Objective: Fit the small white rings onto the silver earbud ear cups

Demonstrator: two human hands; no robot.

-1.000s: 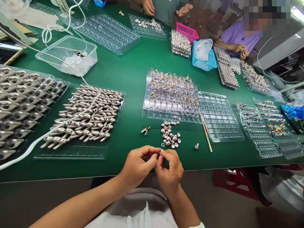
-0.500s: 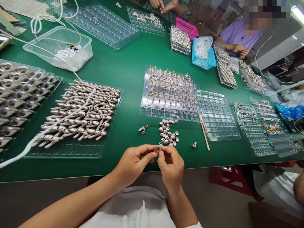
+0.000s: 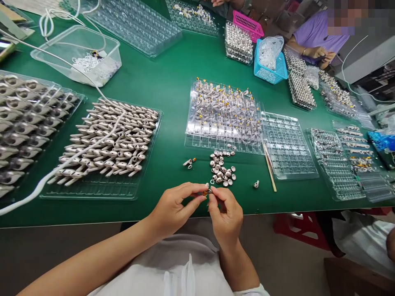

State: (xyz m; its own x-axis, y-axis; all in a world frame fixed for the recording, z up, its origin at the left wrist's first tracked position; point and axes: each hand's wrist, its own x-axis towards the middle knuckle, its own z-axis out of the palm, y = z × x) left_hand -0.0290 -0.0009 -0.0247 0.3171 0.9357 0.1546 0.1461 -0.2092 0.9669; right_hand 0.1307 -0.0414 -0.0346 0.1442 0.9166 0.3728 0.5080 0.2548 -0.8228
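Observation:
In front of my body, over the table's near edge, both hands meet at a small earbud part (image 3: pixel 210 191) with an orange tab. My left hand (image 3: pixel 175 203) has thumb and index finger at its orange end. My right hand (image 3: pixel 226 209) pinches the darker metallic end; its other fingers are curled in. Fingertips hide much of the part. Just beyond lies a loose pile of silvery earbud shells (image 3: pixel 220 168), with a small white ring (image 3: pixel 212 181) at its near edge. An earbud piece with an orange tip (image 3: pixel 188 163) lies left of the pile, and a single earbud piece (image 3: pixel 256 184) right.
A clear tray of orange-tipped earbud pieces (image 3: pixel 225 107) stands behind the pile, beside another clear tray (image 3: pixel 290 144) and a wooden stick (image 3: pixel 270 168). Left are a tray of stemmed shells (image 3: pixel 114 139), a white cable (image 3: pixel 66 166) and a plastic tub (image 3: pixel 114 61). Co-workers sit across and right.
My left fingers have shifted slightly and loosened around the part, so more of its orange tab shows. My right hand keeps its pinch. The whole view has shifted a little.

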